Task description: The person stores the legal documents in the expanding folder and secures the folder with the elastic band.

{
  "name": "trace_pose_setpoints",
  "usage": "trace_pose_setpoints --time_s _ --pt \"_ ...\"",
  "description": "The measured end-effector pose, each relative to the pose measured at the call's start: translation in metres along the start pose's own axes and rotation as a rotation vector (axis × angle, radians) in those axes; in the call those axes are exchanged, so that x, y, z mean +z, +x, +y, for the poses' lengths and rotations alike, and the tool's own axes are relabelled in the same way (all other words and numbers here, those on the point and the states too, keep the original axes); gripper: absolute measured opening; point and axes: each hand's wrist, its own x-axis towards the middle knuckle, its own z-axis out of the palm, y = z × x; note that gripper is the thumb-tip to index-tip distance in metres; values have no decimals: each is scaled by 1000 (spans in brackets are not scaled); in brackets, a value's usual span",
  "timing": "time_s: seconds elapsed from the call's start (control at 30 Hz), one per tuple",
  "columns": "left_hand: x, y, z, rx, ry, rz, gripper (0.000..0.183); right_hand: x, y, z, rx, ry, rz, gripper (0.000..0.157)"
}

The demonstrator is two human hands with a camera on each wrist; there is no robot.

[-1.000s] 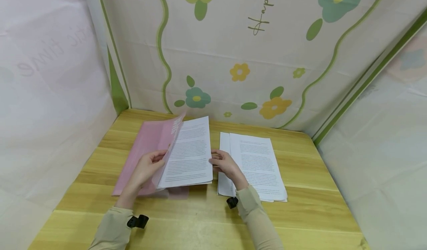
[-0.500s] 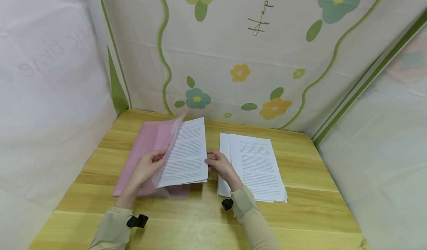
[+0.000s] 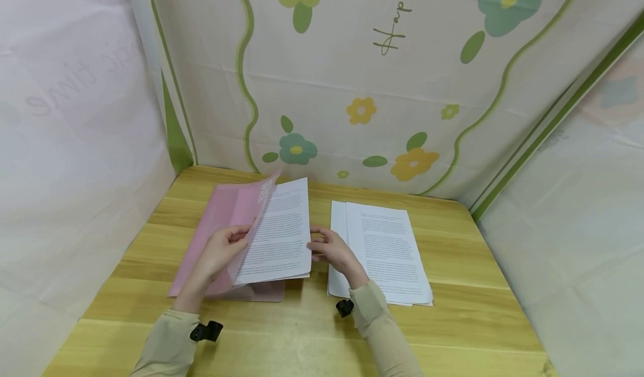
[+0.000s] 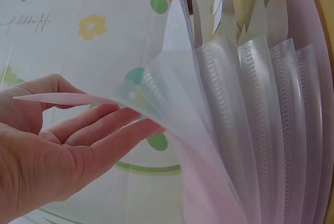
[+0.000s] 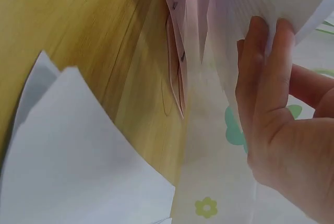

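Observation:
A pink plastic expanding file [image 3: 226,209] lies at the left of the table with its front cover lifted. My left hand [image 3: 217,254] holds that cover's edge between thumb and fingers. Several clear pockets [image 4: 255,109] with ribbed edges fan out under the cover in the left wrist view. A stack of printed sheets [image 3: 282,234] stands partly inside the file, its left part hidden behind the cover. My right hand [image 3: 336,252] pinches the stack's right edge, thumb on the near face and fingers [image 5: 276,72] behind it.
A second pile of printed sheets [image 3: 389,254] lies on the wooden table [image 3: 483,310], right of my right hand, slightly fanned. Flower-patterned cloth [image 3: 322,75] rises behind the table, and pale cloth walls hang at both sides.
My right hand has moved left with the printed stack, which sits a little deeper in the expanding file. The left hand keeps its place on the cover.

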Motion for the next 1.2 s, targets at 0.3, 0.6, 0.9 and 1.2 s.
trace_pose_setpoints --time_s 0.3,0.6,0.9,1.2 --pt "0 1 1 -8 2 7 43 7 3 1 3 16 54 48" --pt "-1 0 2 6 36 17 43 16 9 0 -1 1 64 44" --pt "-2 1 3 10 21 16 43 11 7 2 -3 -7 112 45" --pt "-3 0 7 8 36 15 43 11 3 1 -8 32 135 48"
